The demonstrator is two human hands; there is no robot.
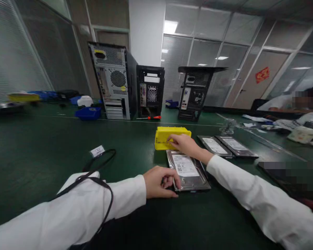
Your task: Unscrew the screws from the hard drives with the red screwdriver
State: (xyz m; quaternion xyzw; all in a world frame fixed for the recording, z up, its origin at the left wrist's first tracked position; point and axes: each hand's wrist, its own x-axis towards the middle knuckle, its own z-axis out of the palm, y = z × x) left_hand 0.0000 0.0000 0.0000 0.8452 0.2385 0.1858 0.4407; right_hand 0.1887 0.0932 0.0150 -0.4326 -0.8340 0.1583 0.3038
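Observation:
A silver hard drive [186,166] with a white label lies on the green table in front of me. My left hand [163,182] is at its near left corner, index finger on the drive's edge and thumb low beside it, the other fingers curled. Beyond the drive stands a small yellow bin [160,142]. Over the bin's near side is my right hand [184,144], its thumb and fingertips pinched together. Whatever is between those fingertips is too small to tell. My right wrist passes above the drive's far right part.
Two more hard drives [215,146] lie to the right. Three computer cases [117,83] stand at the back, with a red-handled screwdriver [153,118] before the middle one. A blue bin [88,113] is at back left. A black strap [104,156] loops over my left sleeve. Another person [284,102] sits far right.

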